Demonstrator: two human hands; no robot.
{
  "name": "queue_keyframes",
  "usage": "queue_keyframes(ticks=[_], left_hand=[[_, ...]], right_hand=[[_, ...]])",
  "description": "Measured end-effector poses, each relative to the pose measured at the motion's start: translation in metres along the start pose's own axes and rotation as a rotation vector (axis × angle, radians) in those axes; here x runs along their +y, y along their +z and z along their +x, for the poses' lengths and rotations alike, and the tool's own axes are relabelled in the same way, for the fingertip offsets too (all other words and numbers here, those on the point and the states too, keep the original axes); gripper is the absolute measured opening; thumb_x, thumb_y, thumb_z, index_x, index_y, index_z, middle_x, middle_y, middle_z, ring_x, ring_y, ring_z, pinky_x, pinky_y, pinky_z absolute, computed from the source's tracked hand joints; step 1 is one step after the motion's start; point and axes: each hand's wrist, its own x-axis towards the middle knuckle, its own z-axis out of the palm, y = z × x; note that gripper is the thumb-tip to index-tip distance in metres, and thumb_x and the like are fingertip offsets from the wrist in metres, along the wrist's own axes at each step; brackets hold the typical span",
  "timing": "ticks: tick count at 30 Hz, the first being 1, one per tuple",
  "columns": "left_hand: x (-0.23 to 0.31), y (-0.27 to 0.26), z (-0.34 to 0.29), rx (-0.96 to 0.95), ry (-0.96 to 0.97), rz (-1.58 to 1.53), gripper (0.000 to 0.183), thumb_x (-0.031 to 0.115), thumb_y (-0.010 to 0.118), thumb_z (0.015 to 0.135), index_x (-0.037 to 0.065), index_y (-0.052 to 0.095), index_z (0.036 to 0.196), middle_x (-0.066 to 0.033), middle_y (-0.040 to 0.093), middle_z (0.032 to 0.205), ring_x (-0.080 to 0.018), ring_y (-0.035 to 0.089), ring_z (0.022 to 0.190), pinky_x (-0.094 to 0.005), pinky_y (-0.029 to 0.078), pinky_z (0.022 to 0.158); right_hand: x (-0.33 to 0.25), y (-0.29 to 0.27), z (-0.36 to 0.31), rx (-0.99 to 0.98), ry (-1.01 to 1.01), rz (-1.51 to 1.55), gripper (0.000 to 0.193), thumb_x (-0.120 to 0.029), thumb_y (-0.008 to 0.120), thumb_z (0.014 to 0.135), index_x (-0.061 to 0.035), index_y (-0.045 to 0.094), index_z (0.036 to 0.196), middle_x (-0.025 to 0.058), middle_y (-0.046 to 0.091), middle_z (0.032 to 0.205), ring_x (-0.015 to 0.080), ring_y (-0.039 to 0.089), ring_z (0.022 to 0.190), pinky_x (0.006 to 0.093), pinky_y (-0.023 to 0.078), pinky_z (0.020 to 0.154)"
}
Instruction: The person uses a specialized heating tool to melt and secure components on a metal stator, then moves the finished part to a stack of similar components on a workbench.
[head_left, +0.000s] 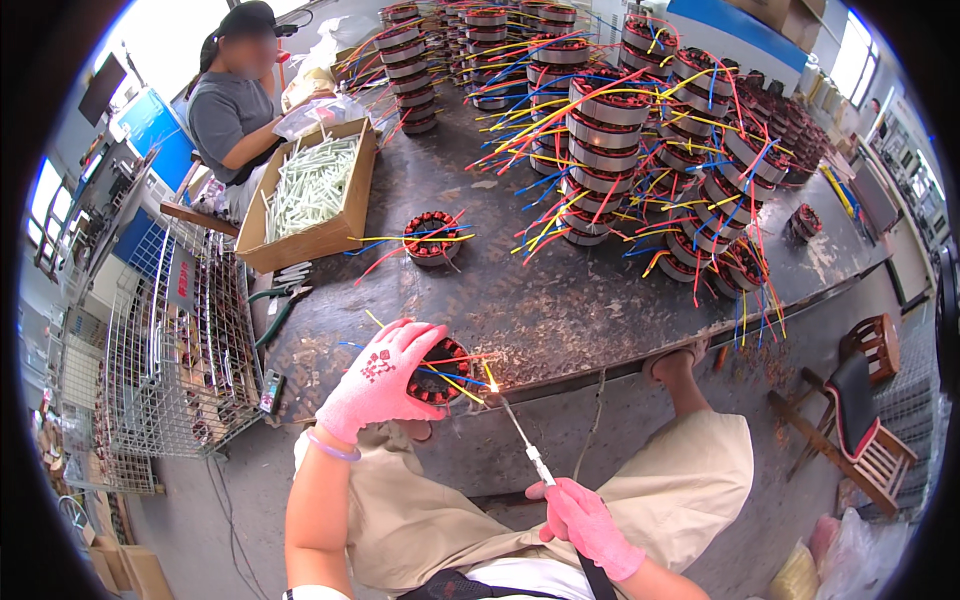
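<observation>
My left hand point(378, 378), in a pink glove, grips a ring-shaped motor stator point(444, 350) at the table's near edge, fingers wrapped over its left side. Red, yellow and blue wires stick out of the stator to the right. A slim torch-like tool point(530, 447) with a white handle and thin metal shaft is in my right hand point(588, 522), also gloved in pink, with fingers closed. The tool's tip glows brightly against the wire ends, just right of the stator. Its exact kind is unclear.
Another wired stator point(432, 256) lies farther back on the dark table point(350, 335). Tall stacks of stators point(605, 130) fill the back and right. A cardboard box point(310, 246) of white tubes and green-handled pliers point(283, 318) are at left. Beyond the box sits another person point(232, 120).
</observation>
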Motion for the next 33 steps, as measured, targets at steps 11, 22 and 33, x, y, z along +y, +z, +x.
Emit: queue_keyframes(ticks=[11,22,33], left_hand=[[-0.0033,0.0037,0.0015,0.024,0.032,-0.017,0.099,0.030,0.090,0.052,0.003,0.049,0.137,-0.0161,0.054,0.131,-0.0386,0.048,0.126,-0.0467,0.038,0.110],[-0.0023,0.0049,0.0015,0.008,0.019,-0.006,0.101,0.029,0.090,0.050,0.005,0.049,0.139,-0.0168,0.052,0.133,-0.0393,0.046,0.127,-0.0465,0.037,0.111],[0.0000,0.0046,0.0016,0.002,-0.009,-0.014,0.099,0.029,0.089,0.051,0.005,0.049,0.138,-0.0177,0.051,0.133,-0.0389,0.046,0.127,-0.0458,0.038,0.110]], right_hand=[[-0.0013,-0.0006,0.0001,-0.008,0.032,-0.004,0.033,-0.025,0.046,0.104,0.0010,0.060,0.119,-0.0014,0.043,0.061,0.0068,0.044,0.056,0.0272,0.051,0.062],[0.0023,-0.0028,0.0008,-0.037,-0.078,-0.120,0.033,-0.024,0.045,0.104,0.0006,0.062,0.118,-0.0002,0.043,0.061,0.0075,0.044,0.056,0.0283,0.051,0.061],[-0.0023,-0.0009,-0.0010,0.007,0.022,-0.044,0.034,-0.024,0.045,0.103,0.0017,0.062,0.117,0.0012,0.044,0.060,0.0097,0.048,0.056,0.0289,0.051,0.061]])
